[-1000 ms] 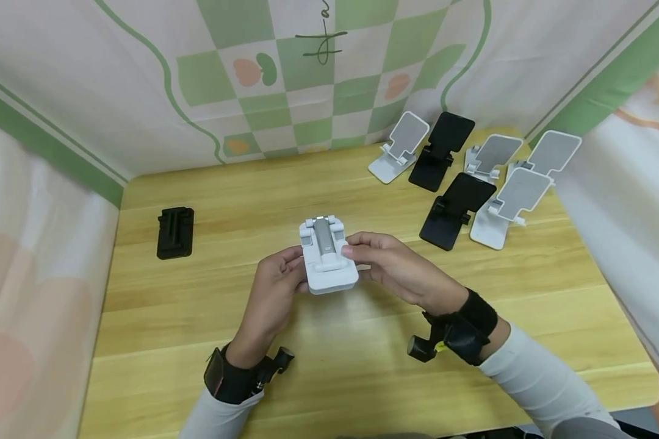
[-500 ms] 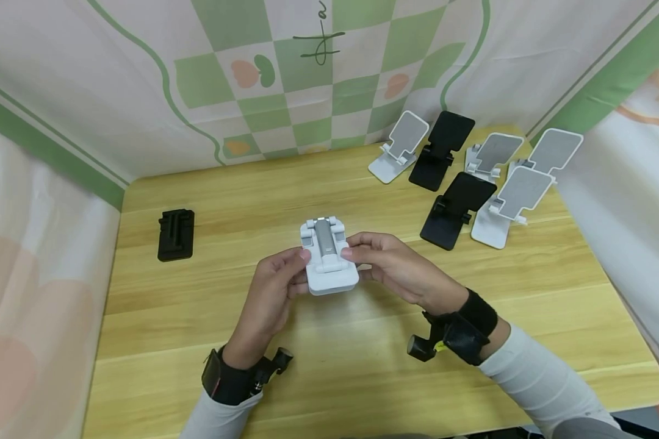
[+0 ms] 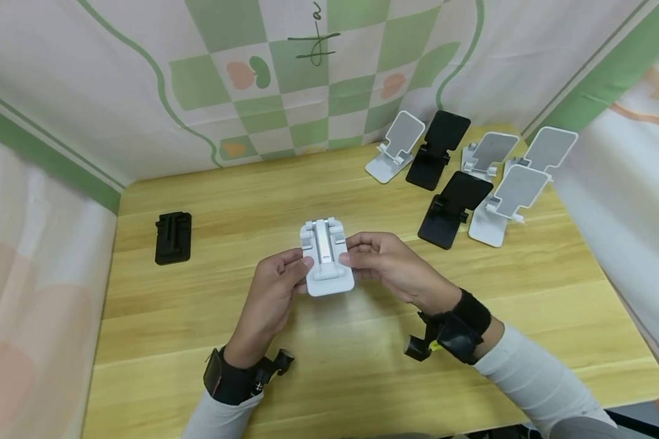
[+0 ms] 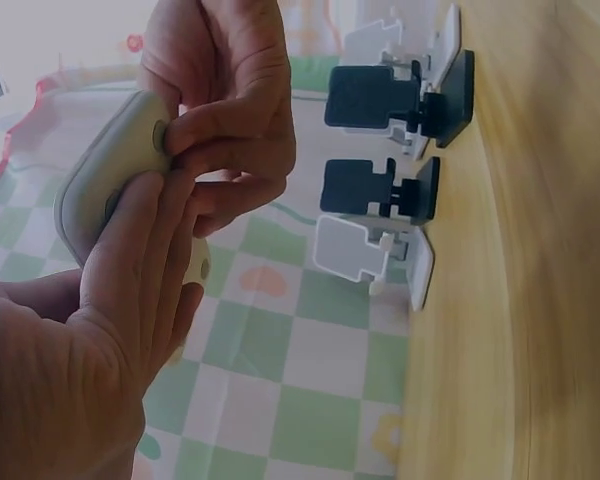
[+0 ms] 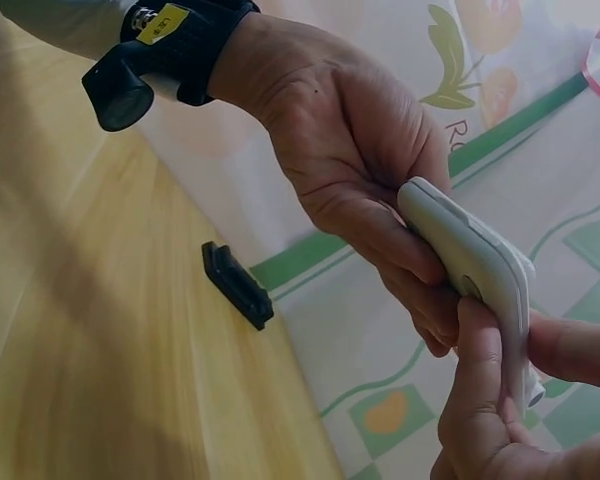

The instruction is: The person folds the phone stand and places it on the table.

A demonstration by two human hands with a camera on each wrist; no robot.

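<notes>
I hold the folded white phone stand (image 3: 327,259) in both hands above the middle of the worktop (image 3: 362,366); my left hand (image 3: 274,292) pinches its left edge, thumb on top and fingers underneath, and my right hand (image 3: 390,268) pinches its right edge the same way. Against a second ago, my left thumb has crept from the side up onto the stand's face and my right fingertips have closed in beside the grey centre arm; the stand itself sits a touch lower and flatter in my grip, still folded; I judge that I have only reset my hold and the arm is not yet raised.

For room: the worktop under my hands is bare wood, with its near edge well behind my wrists; a folded black stand (image 3: 172,238) lies well apart on the left, near that edge; the cluster of opened stands (image 3: 461,177), white and black, fills the far right corner, near my right hand's side but not touching it; cloth walls close in on three sides.
</notes>
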